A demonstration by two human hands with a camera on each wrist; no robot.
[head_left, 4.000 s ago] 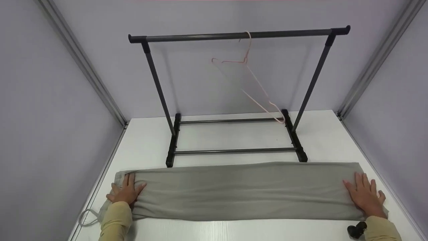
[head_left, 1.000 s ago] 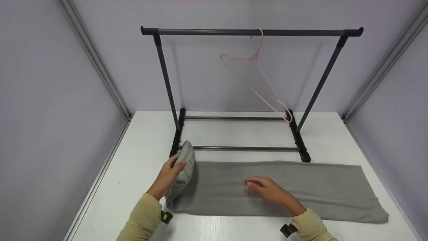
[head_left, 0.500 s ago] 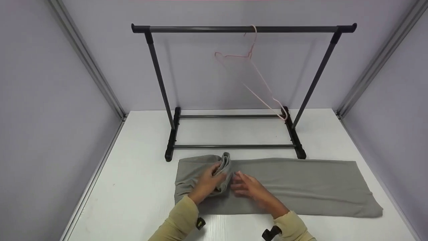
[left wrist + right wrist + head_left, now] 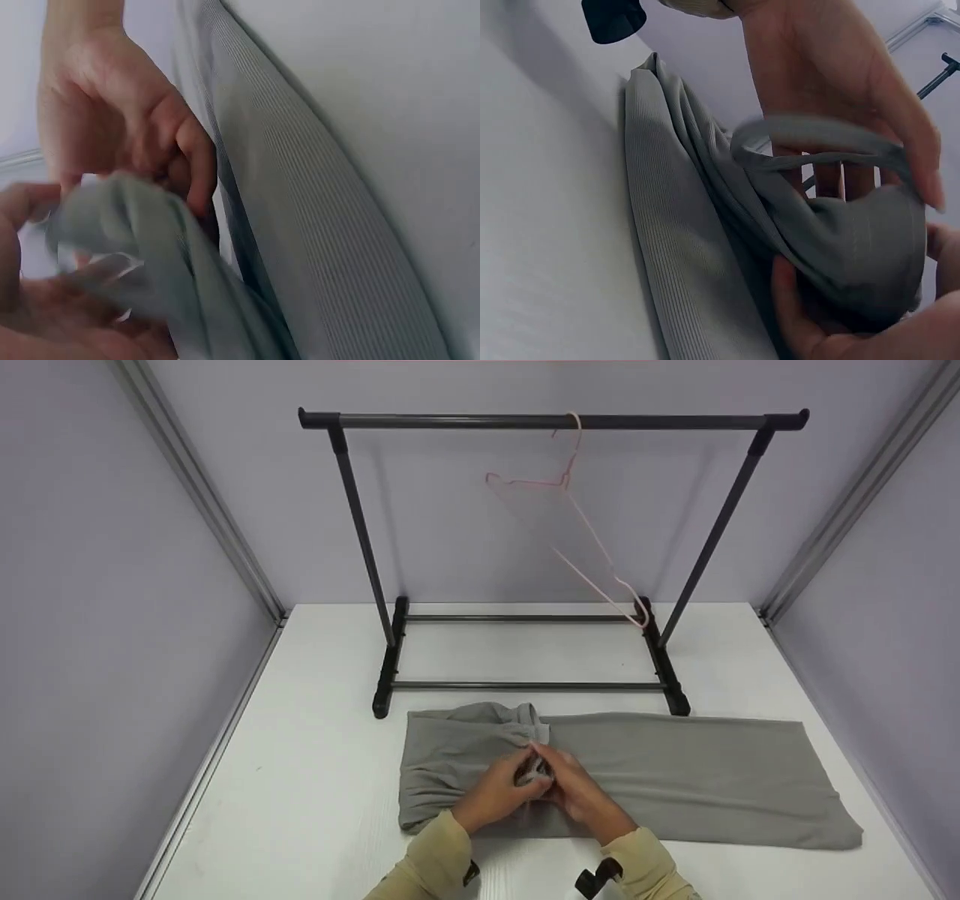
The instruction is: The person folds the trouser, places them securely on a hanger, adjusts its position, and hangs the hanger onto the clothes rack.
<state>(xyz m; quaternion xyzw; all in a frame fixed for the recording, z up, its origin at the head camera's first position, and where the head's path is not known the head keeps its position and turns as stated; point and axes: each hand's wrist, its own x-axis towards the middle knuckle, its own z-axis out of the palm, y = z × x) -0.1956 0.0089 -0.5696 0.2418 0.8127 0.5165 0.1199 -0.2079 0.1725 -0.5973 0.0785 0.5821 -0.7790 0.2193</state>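
A long grey garment (image 4: pixel 697 780) of finely ribbed cloth lies lengthwise on the white table, its left part folded over toward the middle. My left hand (image 4: pixel 499 791) and right hand (image 4: pixel 577 791) meet at the end of the folded part, fingertips close together around bunched cloth. In the right wrist view, a narrow cloth loop (image 4: pixel 825 135) arches over a stitched hem (image 4: pixel 885 240), my left hand above it with the thumb against the cloth. My right hand grips the same cloth from below. The left wrist view shows the raised fabric (image 4: pixel 157 232) blurred between both hands.
A black clothes rack (image 4: pixel 465 421) stands behind the garment, its base (image 4: pixel 525 686) just beyond the cloth's far edge. One pink hanger (image 4: pixel 596 529) hangs from the bar. Grey panels (image 4: pixel 112 660) close in the sides. Black cameras (image 4: pixel 598 877) sit on the wrists.
My left hand has carried the garment's left end rightward and folded it over the rest. My right hand has moved from the far right end to the middle and now holds the cloth too.
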